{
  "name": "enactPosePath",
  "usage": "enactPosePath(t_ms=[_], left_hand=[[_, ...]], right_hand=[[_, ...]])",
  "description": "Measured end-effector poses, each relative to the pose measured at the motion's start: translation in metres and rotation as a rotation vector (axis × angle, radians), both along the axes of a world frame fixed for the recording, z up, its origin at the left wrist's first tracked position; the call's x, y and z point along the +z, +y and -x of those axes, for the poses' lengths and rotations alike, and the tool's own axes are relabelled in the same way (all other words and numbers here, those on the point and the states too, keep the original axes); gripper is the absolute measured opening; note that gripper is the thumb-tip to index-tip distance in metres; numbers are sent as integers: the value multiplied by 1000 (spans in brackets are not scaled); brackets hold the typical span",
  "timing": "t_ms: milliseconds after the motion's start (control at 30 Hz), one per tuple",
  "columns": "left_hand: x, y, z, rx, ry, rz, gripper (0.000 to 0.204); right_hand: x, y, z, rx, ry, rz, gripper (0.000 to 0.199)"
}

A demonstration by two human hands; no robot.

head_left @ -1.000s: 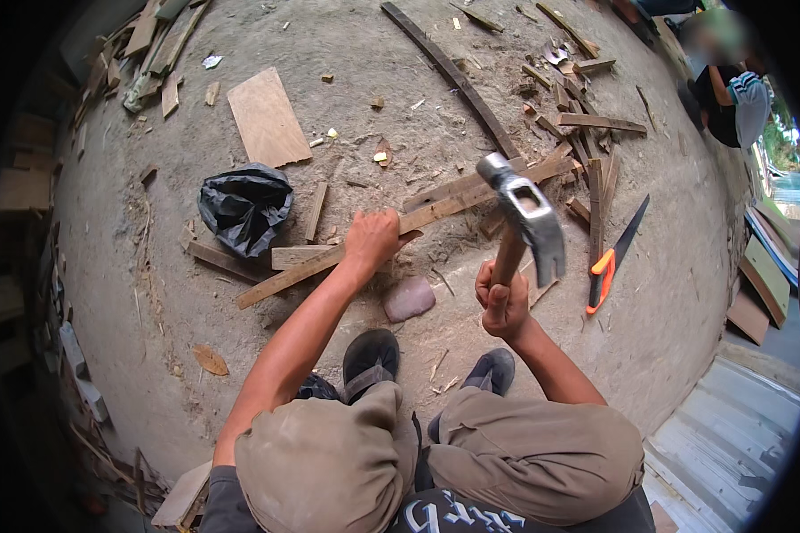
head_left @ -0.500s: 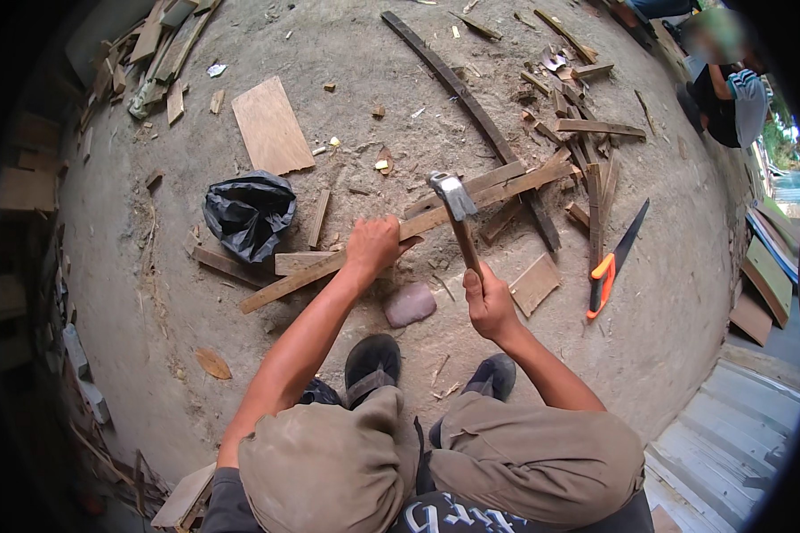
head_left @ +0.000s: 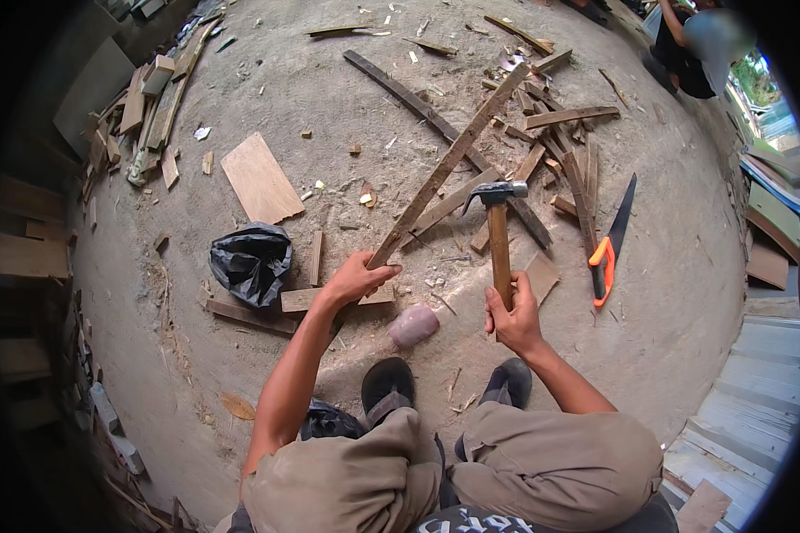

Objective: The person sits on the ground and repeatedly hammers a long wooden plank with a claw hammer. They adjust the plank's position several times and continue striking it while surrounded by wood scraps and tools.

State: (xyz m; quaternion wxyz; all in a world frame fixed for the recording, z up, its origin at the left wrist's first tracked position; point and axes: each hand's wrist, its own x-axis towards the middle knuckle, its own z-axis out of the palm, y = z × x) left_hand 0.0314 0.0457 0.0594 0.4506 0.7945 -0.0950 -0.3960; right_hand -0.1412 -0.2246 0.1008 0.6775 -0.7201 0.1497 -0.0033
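My left hand [head_left: 356,279] is closed around the near end of a long wooden strip [head_left: 452,166]. The strip slants away to the upper right, over other strips. In my right hand [head_left: 516,317] is a claw hammer [head_left: 500,240], gripped by its wooden handle. Its metal head points away from me, with the claw toward the left. Between my hands and my feet a pinkish stone block [head_left: 414,326] sits on the ground. A short wood piece [head_left: 373,294] lies partly behind my left hand and wrist.
At right lies a handsaw [head_left: 611,244] with an orange handle. A black plastic bag [head_left: 251,266] and a thin board [head_left: 262,178] are at left. Scrap wood [head_left: 587,164] is heaped ahead on the right. A person [head_left: 689,53] is at the far right.
The wooden strip has swung from lying crosswise to pointing away from me. My right hand has turned the hammer, so its claw now faces left. The view has shifted slightly.
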Motion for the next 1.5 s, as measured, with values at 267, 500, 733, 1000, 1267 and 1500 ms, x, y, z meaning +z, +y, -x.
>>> enactPosePath(t_ms=[267, 500, 733, 1000, 1267, 1500], left_hand=[[46, 2, 32, 228, 181, 240, 32], [56, -15, 60, 257, 171, 243, 27], [54, -18, 92, 348, 373, 412, 30], [56, 9, 132, 188, 386, 248, 28], [70, 6, 108, 220, 296, 229, 29], [82, -3, 88, 399, 247, 353, 27]], right_hand=[[29, 12, 5, 112, 125, -176, 27], [40, 31, 9, 170, 157, -118, 27], [72, 7, 10, 329, 211, 151, 30], [140, -60, 6, 794, 403, 458, 38], [137, -61, 4, 695, 432, 297, 36], [96, 1, 22, 398, 291, -26, 28]])
